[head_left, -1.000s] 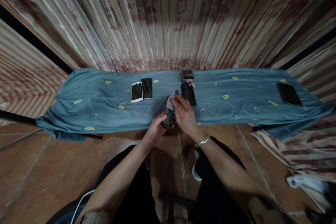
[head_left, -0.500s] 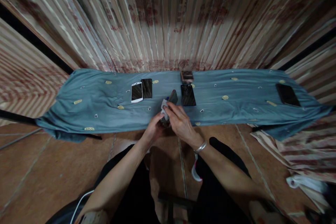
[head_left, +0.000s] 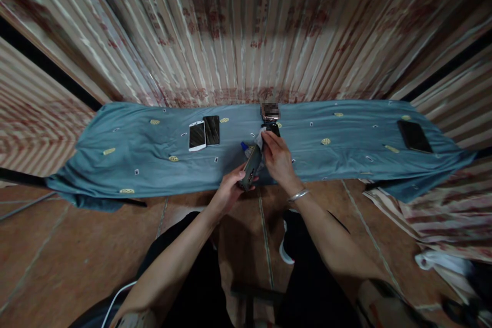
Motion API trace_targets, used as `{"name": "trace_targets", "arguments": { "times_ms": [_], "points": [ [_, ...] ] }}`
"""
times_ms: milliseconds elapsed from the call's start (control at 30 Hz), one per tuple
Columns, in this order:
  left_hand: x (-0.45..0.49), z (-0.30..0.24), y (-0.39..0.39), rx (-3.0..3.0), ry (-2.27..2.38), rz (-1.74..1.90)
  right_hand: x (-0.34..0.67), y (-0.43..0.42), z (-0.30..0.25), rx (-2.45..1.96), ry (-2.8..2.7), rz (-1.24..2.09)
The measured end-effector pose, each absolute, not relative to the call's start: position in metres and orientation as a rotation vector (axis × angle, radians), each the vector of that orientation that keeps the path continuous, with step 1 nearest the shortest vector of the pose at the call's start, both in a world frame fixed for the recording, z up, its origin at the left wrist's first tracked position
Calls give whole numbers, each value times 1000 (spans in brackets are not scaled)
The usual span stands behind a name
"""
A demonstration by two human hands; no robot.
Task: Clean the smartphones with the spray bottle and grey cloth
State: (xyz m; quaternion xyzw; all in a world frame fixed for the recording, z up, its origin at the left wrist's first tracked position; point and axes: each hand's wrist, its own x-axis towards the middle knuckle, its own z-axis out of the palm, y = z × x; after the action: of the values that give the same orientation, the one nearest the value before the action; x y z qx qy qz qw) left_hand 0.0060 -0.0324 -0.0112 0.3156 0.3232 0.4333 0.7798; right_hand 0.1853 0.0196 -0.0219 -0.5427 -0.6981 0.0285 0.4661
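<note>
My left hand (head_left: 231, 184) grips a dark greenish phone (head_left: 251, 165) by its lower end, tilted, with its back and camera lenses showing. At the phone's upper right edge, my right hand (head_left: 278, 158) has its fingers closed on a pale grey wiping cloth (head_left: 260, 139). Just behind the held phone is a small bottle with a blue cap (head_left: 244, 146), mostly hidden. Beyond my right hand lies a black phone (head_left: 272, 128), largely covered by the hand.
A blue cloth-covered bench (head_left: 346, 161) runs across the view. On it lie a white phone (head_left: 197, 136), a dark phone (head_left: 211, 130), a blurred-out brownish item (head_left: 270, 111) and a black tablet-like device (head_left: 414, 136). Striped curtains (head_left: 230, 36) hang behind; black poles (head_left: 49, 64) flank it.
My right hand has moved right and up with the cloth, from the phone's face to its edge. The phone has turned so its camera back shows. The blue-capped bottle is more visible.
</note>
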Motion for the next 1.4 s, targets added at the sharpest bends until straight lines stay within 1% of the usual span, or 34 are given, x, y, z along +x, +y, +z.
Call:
{"name": "trace_targets", "arguments": {
  "times_ms": [333,433,533,667,733,1033,1400],
  "points": [
    [-1,-2,-31,676,673,976,183,21,-26,-1394,-1582,304],
    [-3,-2,-30,683,648,973,181,22,-26,-1425,-1471,426],
    [-3,-3,-30,688,633,973,179,24,-26,-1408,-1310,648],
    [-1,-5,-30,681,640,983,173,27,-28,-1223,-939,1072],
    [-1,-5,-29,675,653,994,170,27,-29,-1154,-804,1208],
    [-5,-1,-23,605,634,1068,155,16,-28,-1053,-696,1423],
    [-4,-6,-19,742,643,1126,148,6,-30,-1018,-636,1618]
  ]
}}
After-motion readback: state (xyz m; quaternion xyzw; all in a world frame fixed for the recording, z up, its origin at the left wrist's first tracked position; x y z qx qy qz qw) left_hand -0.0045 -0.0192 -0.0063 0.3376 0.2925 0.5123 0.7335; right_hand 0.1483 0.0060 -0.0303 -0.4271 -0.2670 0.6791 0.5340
